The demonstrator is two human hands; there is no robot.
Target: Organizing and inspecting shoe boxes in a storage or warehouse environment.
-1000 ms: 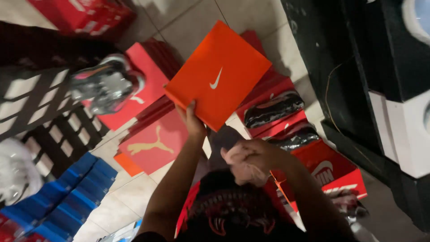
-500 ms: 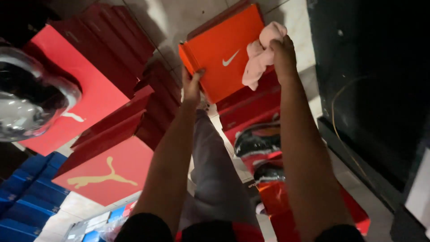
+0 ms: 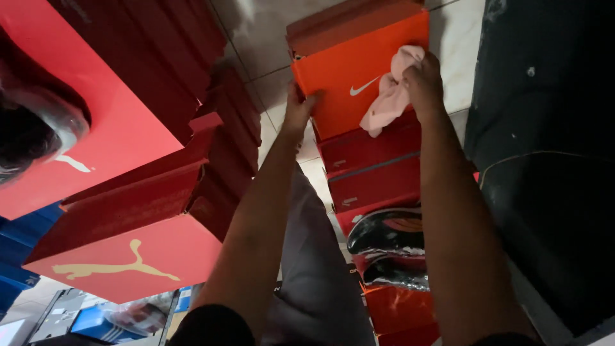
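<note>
Both arms extend forward from the bottom of the head view toward an orange shoebox lid (image 3: 349, 80), which sits tilted above a stack of closed red shoeboxes (image 3: 371, 173) resting on the pale tiled floor (image 3: 259, 38). The left hand (image 3: 300, 109) grips the lid's near left edge, fingers curled around the rim with the thumb lying on the orange face; the grasp is closed on the cardboard. The right hand (image 3: 423, 80) is bunched closed around a pink cloth (image 3: 391, 96), pressing it against the lid's right portion; loose folds of the cloth hang below the hand and trail over the lid's lower edge onto the topmost red box. The lid bears a white curved mark near its centre, just left of the cloth. Below the red stack, between the forearms, a black glossy shoe (image 3: 387, 234) lies in an open red box (image 3: 397, 307), and a second dark shoe sits just beneath it. A grey trouser leg (image 3: 314, 256) runs between the arms. To the left, large red shoeboxes (image 3: 128, 256) with pale leaping-animal marks lean against one another, and blue boxes (image 3: 19, 256) stand at the far left edge. A dark shelving unit (image 3: 544, 160) fills the right side, well apart from both hands.
</note>
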